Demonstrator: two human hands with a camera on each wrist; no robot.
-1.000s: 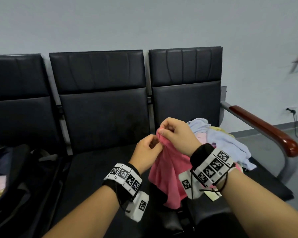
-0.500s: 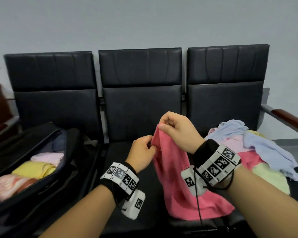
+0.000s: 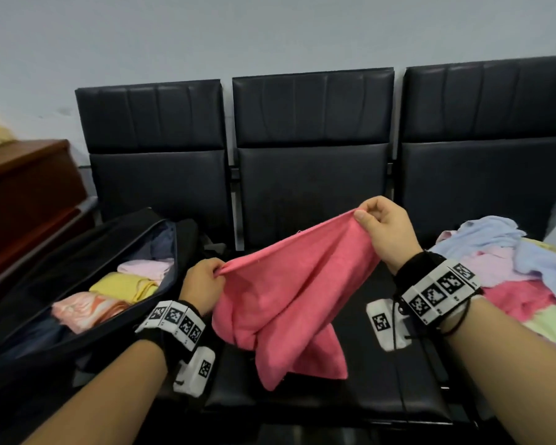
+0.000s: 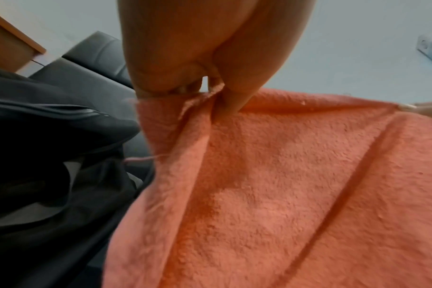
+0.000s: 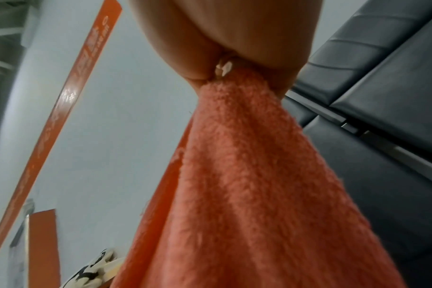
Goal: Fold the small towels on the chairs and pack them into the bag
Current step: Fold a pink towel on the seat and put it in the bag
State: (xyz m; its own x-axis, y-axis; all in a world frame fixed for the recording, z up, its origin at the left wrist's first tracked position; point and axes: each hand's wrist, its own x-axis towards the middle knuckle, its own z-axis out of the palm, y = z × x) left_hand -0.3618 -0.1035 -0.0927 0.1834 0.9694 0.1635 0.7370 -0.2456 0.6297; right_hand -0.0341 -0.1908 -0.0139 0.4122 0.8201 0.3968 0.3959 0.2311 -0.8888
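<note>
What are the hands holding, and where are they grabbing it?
The pink towel. The left hand and the right hand each pinch one end of its top edge.

I judge this a waiting area in an office or public building. A row of joined black padded seats (image 3: pixel 312 162) stands against a bare pale wall (image 3: pixel 270 33). A dark wooden counter (image 3: pixel 23 187) sits to the left. The right wrist view shows an orange sign strip (image 5: pixel 62 109) on the wall.
</note>
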